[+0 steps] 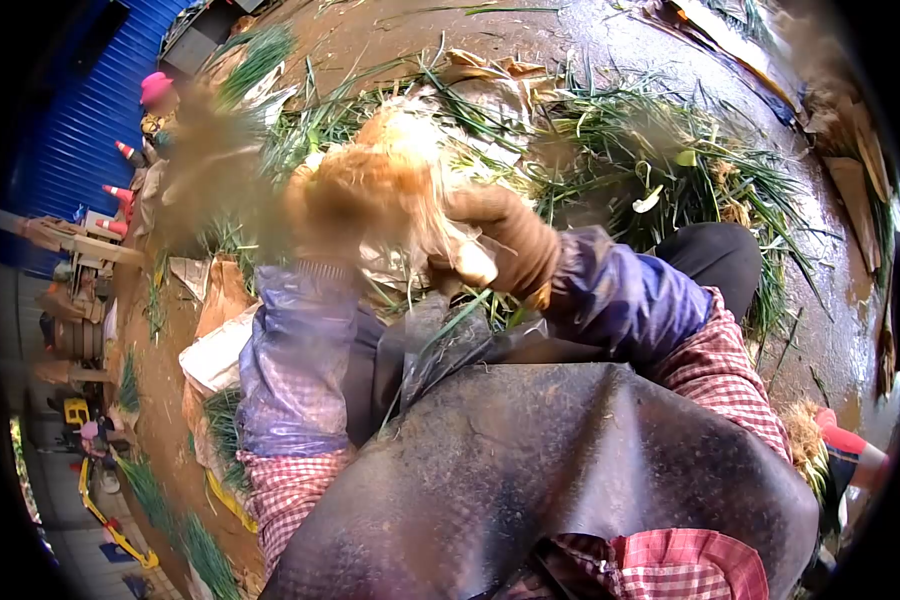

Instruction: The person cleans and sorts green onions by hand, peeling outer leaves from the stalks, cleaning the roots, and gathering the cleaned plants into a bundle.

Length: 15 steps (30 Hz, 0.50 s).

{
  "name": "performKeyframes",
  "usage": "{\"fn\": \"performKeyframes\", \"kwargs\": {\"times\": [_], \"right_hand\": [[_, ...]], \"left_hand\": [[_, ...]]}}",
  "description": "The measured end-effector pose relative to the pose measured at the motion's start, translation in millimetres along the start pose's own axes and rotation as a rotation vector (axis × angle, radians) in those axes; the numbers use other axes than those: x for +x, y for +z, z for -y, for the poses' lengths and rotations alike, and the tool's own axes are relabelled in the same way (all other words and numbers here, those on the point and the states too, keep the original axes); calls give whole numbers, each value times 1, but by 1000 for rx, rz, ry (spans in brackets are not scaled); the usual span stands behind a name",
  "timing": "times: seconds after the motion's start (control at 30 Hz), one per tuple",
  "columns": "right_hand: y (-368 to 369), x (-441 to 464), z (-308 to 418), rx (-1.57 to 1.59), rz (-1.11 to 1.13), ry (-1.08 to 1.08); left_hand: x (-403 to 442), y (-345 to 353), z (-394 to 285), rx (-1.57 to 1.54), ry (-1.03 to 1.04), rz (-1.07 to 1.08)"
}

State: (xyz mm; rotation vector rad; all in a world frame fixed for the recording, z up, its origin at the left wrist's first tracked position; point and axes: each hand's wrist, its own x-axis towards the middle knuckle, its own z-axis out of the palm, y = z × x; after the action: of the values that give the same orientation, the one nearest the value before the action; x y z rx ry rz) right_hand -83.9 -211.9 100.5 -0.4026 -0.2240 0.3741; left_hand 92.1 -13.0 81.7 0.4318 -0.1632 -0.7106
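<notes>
In the head view, both hands wear brownish work gloves with purple sleeve covers above them. My left hand (335,205), partly blurred by a smear on the lens, is closed round a bunch of green onions (402,135) whose pale, stringy roots point up and away. Close beside it on the right, my right hand (510,240) is curled against the same bunch, near a white stalk end (475,263). The exact place of its fingertips is hidden. A dark, dirty apron (570,450) covers my lap just below the hands.
A wide heap of loose green onion leaves (650,150) lies ahead and to the right on wet ground. Crumpled paper sacking (220,345) is at left. Other people sit along the left, one in a pink hat (155,88), near traffic cones (118,192) and a blue corrugated wall (65,120).
</notes>
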Motion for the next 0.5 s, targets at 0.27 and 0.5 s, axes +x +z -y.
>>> {"fn": "performKeyframes", "kwargs": {"times": [0.27,0.5], "right_hand": [[25,-85,106,-737,-44,-680],[8,-28,54,-1664,-281,-125]], "left_hand": [[-9,19,-8,253,247,-394],[-9,30,23,54,141,-385]]}}
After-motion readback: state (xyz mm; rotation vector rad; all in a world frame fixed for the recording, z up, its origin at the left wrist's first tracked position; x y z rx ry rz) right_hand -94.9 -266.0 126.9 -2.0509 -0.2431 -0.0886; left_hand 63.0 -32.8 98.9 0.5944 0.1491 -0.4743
